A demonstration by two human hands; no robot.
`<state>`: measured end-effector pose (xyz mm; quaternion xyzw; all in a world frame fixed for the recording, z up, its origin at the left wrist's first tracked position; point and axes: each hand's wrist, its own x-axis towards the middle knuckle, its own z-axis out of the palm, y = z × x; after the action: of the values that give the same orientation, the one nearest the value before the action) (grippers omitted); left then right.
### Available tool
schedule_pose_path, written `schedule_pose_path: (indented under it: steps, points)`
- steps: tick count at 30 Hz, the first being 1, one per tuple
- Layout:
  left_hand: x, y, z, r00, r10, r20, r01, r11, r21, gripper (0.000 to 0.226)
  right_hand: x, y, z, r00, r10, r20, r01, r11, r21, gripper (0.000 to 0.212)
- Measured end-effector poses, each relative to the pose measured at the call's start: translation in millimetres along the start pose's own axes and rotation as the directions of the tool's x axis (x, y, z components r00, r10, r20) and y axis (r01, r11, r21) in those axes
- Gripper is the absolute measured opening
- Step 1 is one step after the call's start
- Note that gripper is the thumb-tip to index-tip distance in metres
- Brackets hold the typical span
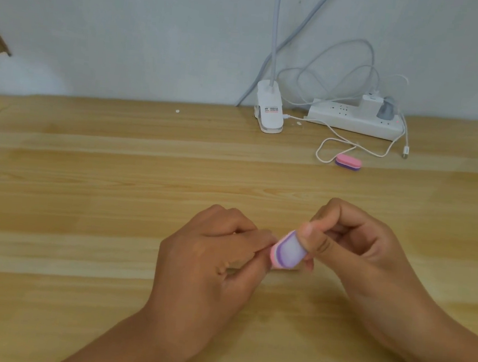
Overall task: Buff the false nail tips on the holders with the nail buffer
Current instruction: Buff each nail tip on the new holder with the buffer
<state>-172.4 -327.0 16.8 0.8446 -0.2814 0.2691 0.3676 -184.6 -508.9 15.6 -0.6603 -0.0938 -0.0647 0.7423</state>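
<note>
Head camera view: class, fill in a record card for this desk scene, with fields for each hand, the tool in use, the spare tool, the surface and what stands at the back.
right hand: thumb and fingers pinch the nail buffer
left hand: fingers curled, fingertips at the buffer's edge; what they hold is hidden
nail buffer: pink and purple, held between the hands
second buffer: lies untouched, far right
surface: wooden table
at the back: clip lamp, power strip
</note>
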Motion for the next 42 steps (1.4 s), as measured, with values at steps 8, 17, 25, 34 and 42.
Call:
schedule_pose_path:
  steps: [8,17,25,34,42]
  points:
    - [-1.2,-0.6,0.8,1.000,-0.001,0.011,0.002,1.000,-0.017,0.014,-1.3,1.5,0.4,0.998,-0.022,0.063,0.022,1.000,-0.004,0.028]
    - [-1.6,-0.4,1.0,0.996,-0.065,0.056,0.071,0.993,-0.098,0.008,0.2,3.2,-1.2,0.998,-0.041,0.056,0.042,0.999,-0.017,0.033]
    - [-1.7,0.2,1.7,0.994,-0.092,0.060,0.099,0.988,-0.119,0.010,1.2,5.0,-1.7,0.996,-0.053,0.067,0.053,0.999,-0.001,0.031]
    - [-1.6,1.1,0.6,0.991,-0.106,0.079,0.117,0.981,-0.152,0.014,-2.1,5.3,-0.8,0.994,-0.071,0.084,0.072,0.997,-0.007,0.028]
    - [0.6,-1.5,-1.6,0.973,-0.222,0.070,0.232,0.903,-0.362,0.015,20.3,-2.9,-36.6,0.981,0.003,-0.193,0.015,0.996,0.093,0.010]
